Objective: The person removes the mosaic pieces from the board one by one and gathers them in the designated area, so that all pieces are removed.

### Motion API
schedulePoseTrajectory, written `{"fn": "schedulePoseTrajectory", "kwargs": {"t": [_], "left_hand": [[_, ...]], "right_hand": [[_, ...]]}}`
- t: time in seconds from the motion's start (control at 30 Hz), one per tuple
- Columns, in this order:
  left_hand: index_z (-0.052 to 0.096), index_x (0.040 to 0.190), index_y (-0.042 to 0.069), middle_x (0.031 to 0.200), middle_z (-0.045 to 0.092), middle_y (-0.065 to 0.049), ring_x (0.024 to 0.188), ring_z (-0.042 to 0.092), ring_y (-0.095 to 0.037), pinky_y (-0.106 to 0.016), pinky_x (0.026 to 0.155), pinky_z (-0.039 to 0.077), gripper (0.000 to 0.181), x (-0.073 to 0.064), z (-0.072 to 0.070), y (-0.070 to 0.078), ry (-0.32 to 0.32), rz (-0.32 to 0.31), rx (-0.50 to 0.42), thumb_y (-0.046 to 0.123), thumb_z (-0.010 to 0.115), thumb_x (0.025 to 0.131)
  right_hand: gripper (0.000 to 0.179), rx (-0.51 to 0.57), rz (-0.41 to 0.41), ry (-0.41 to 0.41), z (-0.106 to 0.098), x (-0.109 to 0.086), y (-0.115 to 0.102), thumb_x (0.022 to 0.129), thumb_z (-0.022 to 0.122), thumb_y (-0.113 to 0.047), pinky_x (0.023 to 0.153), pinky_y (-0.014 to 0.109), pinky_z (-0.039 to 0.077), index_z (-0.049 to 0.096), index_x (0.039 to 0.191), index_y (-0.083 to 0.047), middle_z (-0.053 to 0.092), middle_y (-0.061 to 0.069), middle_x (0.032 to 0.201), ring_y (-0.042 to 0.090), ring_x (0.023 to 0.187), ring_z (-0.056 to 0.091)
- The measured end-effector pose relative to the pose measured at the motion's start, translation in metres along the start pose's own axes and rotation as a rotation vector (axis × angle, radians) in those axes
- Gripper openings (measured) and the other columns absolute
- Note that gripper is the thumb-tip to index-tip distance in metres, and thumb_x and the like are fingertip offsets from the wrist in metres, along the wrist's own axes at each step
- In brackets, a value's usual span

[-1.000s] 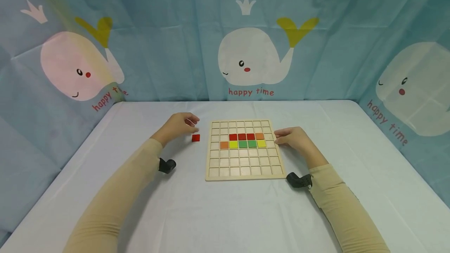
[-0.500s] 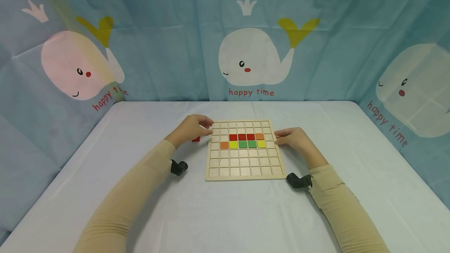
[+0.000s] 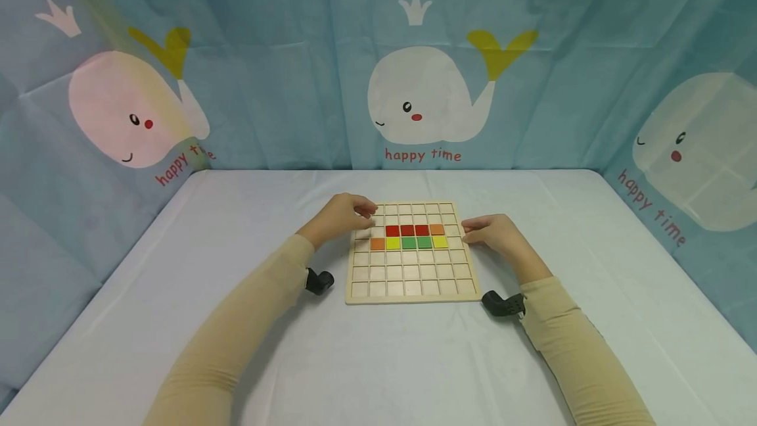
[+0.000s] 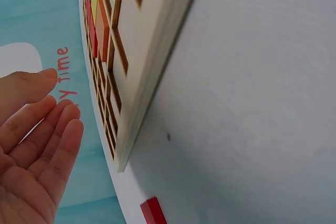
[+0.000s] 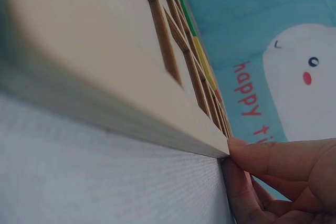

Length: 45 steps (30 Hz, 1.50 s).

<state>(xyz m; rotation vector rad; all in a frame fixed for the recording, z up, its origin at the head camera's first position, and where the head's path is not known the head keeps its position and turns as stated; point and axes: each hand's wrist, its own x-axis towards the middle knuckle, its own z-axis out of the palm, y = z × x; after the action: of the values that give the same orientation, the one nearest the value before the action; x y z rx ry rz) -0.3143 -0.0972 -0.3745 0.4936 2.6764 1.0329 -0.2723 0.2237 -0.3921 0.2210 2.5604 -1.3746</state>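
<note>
A wooden grid board [image 3: 411, 289] lies flat on the white table. Three red tiles [image 3: 407, 231] and an orange tile [image 3: 436, 229] form its upper row of colour. The row below runs from an orange tile [image 3: 377, 244] through yellow and green ones to a yellow tile [image 3: 439, 242]. My left hand [image 3: 340, 214] hovers over the board's upper left corner, fingers loosely bent and nothing in them. With thumb and fingers, my right hand [image 5: 289, 177] holds the board's right edge. A loose red tile [image 4: 153, 211] lies left of the board, hidden behind my left hand in the head view.
A white cloth covers the table [image 3: 408, 360]. Behind it hangs a blue curtain [image 3: 284, 104] printed with whales. Each wrist wears a black camera mount, the left one [image 3: 320, 282] beside the board and the right one [image 3: 503, 304] near its lower right corner.
My left hand has moved right, from beside the loose red tile to above the board's left part, and now covers that tile in the head view. My right hand stays at the edge.
</note>
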Motion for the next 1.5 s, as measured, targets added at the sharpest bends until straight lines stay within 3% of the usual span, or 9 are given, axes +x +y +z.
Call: {"fn": "schedulePoseTrajectory", "kwargs": {"t": [0.33,0.67,1.5], "left_hand": [[0.068,0.124,0.006,0.117,0.071,-0.009,0.11,0.064,-0.022,-0.037,0.101,0.05,0.036,0.011,0.007,0.016,-0.034,-0.013,-0.026,0.016,0.072,0.09],[0.07,0.12,0.006,0.116,0.071,-0.008,0.109,0.066,-0.022,-0.036,0.099,0.052,0.031,0.013,0.015,0.025,-0.055,-0.019,-0.05,0.014,0.073,0.089],[0.074,0.108,0.008,0.105,0.072,-0.006,0.097,0.06,-0.018,-0.03,0.088,0.052,0.021,0.015,0.027,0.03,-0.092,-0.014,0.031,0.012,0.075,0.087]], "right_hand": [[0.048,-0.013,-0.004,0.0,-0.001,0.001,0.0,0.088,0.073,-0.014,0.089,0.028,0.05,0.061,0.134,-0.001,0.066,0.018,0.129,0.017,0.106,0.061],[0.048,-0.012,-0.006,-0.002,-0.001,0.0,0.0,0.089,0.073,-0.013,0.092,0.03,0.05,0.061,0.134,-0.001,0.065,0.017,0.13,0.019,0.109,0.061],[0.047,-0.011,-0.003,-0.003,0.0,0.0,-0.001,0.089,0.073,-0.012,0.084,0.024,0.05,0.062,0.133,-0.001,0.067,0.017,0.128,0.013,0.1,0.061]]}}
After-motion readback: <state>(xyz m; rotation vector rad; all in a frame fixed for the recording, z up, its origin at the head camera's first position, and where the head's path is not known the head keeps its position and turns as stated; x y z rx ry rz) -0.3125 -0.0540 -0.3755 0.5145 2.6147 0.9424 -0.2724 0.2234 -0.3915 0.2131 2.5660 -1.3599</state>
